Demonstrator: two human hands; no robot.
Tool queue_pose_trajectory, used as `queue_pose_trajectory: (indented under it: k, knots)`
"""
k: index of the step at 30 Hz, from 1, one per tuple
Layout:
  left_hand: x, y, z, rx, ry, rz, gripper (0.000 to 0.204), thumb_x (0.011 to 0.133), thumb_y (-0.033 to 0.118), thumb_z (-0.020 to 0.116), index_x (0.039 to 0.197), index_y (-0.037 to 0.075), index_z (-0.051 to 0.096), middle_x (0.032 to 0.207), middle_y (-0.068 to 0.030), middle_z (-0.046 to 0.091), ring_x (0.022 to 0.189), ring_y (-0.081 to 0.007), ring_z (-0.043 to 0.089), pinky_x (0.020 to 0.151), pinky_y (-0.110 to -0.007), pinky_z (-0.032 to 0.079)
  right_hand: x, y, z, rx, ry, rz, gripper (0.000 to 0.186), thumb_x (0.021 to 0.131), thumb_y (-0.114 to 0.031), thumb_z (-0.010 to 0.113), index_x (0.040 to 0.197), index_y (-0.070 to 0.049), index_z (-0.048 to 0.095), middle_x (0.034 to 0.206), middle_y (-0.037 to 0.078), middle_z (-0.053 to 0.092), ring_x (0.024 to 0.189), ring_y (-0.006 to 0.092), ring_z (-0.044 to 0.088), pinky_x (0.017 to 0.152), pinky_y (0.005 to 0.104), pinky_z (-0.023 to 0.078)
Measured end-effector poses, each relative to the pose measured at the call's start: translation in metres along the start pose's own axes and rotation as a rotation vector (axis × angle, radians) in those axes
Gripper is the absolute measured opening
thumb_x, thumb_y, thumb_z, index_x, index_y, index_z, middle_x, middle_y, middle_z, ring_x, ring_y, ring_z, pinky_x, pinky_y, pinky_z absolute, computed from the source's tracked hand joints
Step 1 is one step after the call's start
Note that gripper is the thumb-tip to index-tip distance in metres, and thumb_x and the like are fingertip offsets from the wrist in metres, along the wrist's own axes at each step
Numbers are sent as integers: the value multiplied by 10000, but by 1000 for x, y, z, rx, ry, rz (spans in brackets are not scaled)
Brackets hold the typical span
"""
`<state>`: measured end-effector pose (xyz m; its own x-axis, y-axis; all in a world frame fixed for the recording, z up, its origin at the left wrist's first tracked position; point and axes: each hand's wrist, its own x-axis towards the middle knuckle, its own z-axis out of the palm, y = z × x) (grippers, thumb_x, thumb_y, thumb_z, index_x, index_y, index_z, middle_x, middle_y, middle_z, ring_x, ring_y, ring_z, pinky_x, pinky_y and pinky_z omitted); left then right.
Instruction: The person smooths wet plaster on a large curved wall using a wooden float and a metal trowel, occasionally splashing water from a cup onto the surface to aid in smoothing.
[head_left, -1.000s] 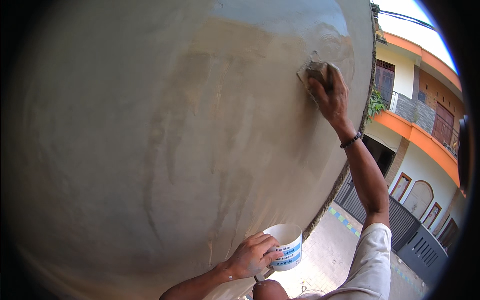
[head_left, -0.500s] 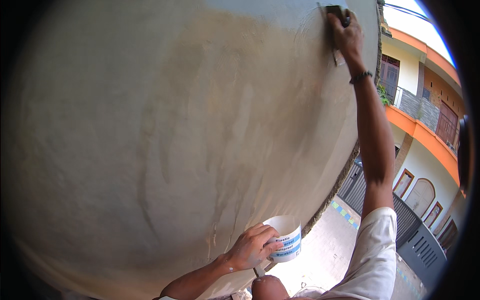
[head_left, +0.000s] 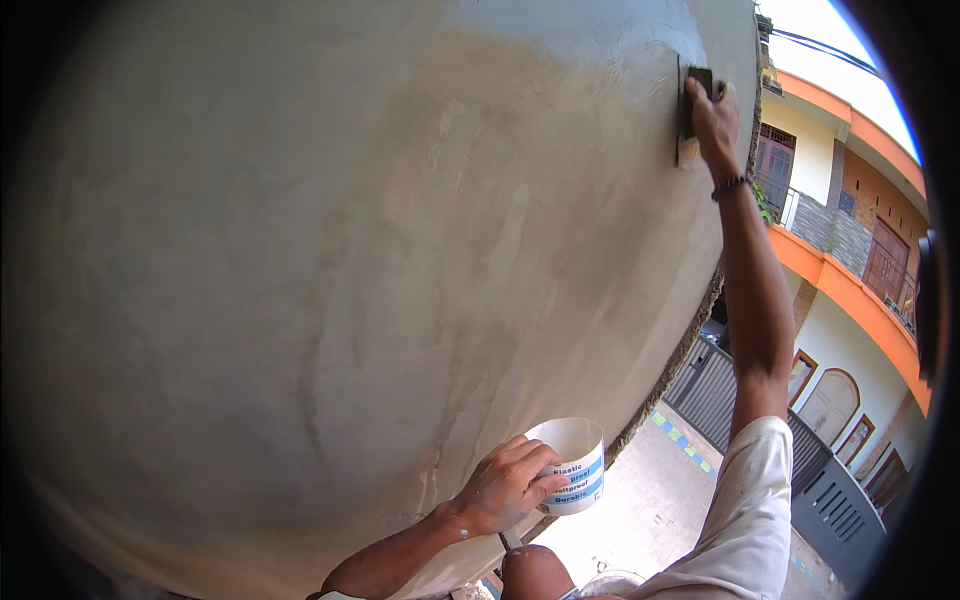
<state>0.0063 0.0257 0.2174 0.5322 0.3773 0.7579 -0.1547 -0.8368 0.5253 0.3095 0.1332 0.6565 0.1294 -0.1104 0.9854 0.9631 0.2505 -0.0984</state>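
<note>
A large grey-brown plastered wall (head_left: 400, 280) fills most of the view, with darker damp streaks and a smooth, bluish shiny patch near its top. High on its right side, my right hand (head_left: 718, 122) is closed round the handle of a plastering trowel (head_left: 684, 125). The long, narrow blade lies upright against the wall; my fingers partly hide the handle. Low in the view, my left hand (head_left: 508, 484) grips a white plastic tub (head_left: 580, 492) with blue stripes by its near side. The tub is open at the top and tilted slightly; its contents are out of sight.
The wall ends at a rough, crumbly edge (head_left: 668, 385) on the right. Beyond it lie pale paved ground (head_left: 640, 510), a dark grey metal gate (head_left: 835, 500) and a house with orange bands (head_left: 850, 290). Overhead cables (head_left: 825, 48) cross the sky.
My right hand has drawn the trowel down the wall and a little to the right. My left hand keeps the tub in nearly the same place.
</note>
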Motion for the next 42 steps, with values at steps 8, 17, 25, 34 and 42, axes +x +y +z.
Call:
queue_pose_trajectory:
  k: [8,17,25,34,42]
  knots:
    - [2,2,6,1,-3,-17,208,895,207,698,918,16,619,890,-146,654,871,-308,614,773,-415,491,0,-70,-8,-37,53,-199,569,867,-412,688,1213,32,597,1162,259,649,1079,423,616,931,450,479]
    - [1,6,-1,14,-8,-38,202,887,173,718,930,-1,625,876,-130,643,862,-286,603,764,-392,490,-85,-82,1,31,53,-377,589,855,-414,690,1237,20,579,1151,251,646,1090,434,605,934,466,476]
    - [-1,10,-5,6,26,-2,216,899,195,708,940,1,623,874,-134,639,860,-284,601,753,-394,489,-50,-6,6,41,53,5,639,823,-423,729,1248,28,575,1152,246,656,1106,408,623,960,442,480]
    - [4,7,-2,39,-13,-9,219,892,194,712,936,-2,625,871,-135,637,850,-292,603,748,-393,490,48,-51,11,-120,91,-115,681,847,-523,672,1255,13,573,1180,255,651,1105,414,618,942,443,479]
    - [13,20,-9,56,-30,-8,201,860,154,744,916,1,626,844,-122,633,819,-275,593,723,-383,482,-175,73,-41,-49,72,280,552,864,-374,697,1208,32,551,1100,264,655,1016,408,653,903,456,500]
